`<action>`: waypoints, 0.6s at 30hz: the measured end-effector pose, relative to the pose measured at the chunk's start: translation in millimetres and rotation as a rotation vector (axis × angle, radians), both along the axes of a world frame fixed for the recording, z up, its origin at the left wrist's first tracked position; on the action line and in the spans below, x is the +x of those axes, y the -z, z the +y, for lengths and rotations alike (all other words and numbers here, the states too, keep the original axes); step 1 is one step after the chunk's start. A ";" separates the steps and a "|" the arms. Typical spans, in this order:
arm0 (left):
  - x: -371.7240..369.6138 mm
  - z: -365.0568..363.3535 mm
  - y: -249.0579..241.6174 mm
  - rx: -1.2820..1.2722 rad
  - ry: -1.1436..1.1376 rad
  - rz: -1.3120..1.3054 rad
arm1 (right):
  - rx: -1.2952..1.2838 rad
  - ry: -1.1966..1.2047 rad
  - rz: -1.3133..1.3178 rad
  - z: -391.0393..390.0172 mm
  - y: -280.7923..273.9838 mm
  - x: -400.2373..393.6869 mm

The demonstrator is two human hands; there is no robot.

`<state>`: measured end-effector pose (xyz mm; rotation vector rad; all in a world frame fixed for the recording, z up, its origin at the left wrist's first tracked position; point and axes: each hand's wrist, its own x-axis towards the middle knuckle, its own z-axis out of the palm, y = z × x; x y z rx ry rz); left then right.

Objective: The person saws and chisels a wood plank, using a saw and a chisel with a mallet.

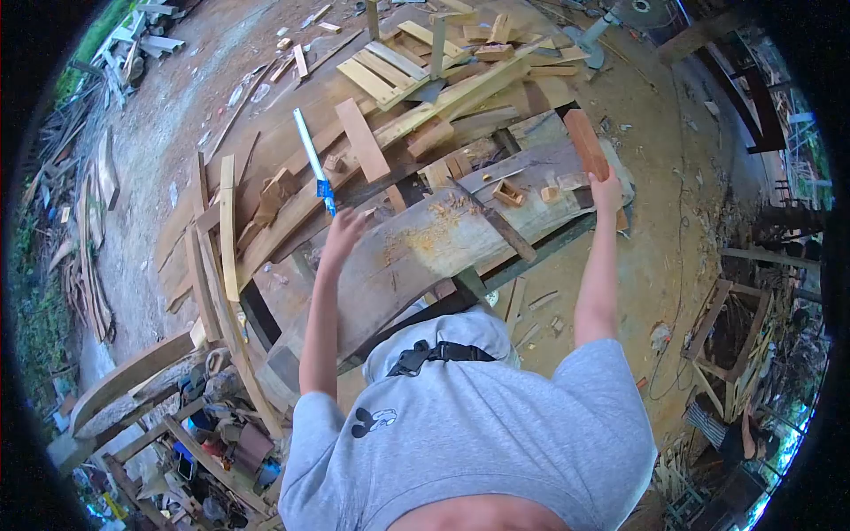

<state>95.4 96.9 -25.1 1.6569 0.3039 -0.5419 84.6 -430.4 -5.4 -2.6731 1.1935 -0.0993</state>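
Observation:
My right hand (606,192) is closed around the lower end of a reddish-brown wooden board (585,143) at the right end of the workbench (363,296). My left hand (346,234) is over the bench's left part, close beside the blue handle of a long, narrow tool with a pale straight blade (308,143), which looks like a saw. Its fingers are small and blurred, so whether they touch the handle cannot be made out. Between my hands lie wood shavings (447,217), a small wooden hand plane (508,193) and a dark wooden strip (496,221).
Loose boards (469,93) are piled along the bench's far side, with a slatted wooden piece (381,75) among them. Long planks (228,230) lean at the left. A wooden frame (728,332) stands at the right, and mixed scrap (212,442) fills the lower left.

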 end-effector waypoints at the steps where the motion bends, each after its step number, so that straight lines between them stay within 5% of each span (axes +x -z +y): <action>1: 20.1 -11.5 1.2 -0.267 -0.099 0.161 | 0.042 -0.017 0.036 2.3 -3.4 2.8; 3: 54.6 -20.7 32.7 -0.732 -0.274 0.332 | -0.033 -0.040 0.110 9.8 -10.0 4.7; 5: 86.8 -35.1 40.7 -0.889 -0.435 0.552 | -0.110 -0.061 0.173 15.4 -14.3 5.0; 13: 107.8 -32.6 53.5 -0.599 -0.531 0.411 | -0.054 -0.030 0.267 10.0 -24.5 8.2; 15: 111.2 -3.7 48.2 -0.961 -0.318 0.367 | -0.090 -0.034 0.284 18.0 -24.3 8.9; 16: 96.5 -13.7 9.8 -0.659 -0.514 0.220 | -0.261 -0.103 0.170 23.7 -22.2 6.4; 17: 84.1 -6.4 -9.6 -0.658 -0.529 0.210 | -0.429 -0.171 0.050 30.9 -21.5 3.6; 18: 71.7 2.9 -24.1 -0.518 -0.313 0.084 | -0.424 -0.188 0.042 46.0 -29.9 0.3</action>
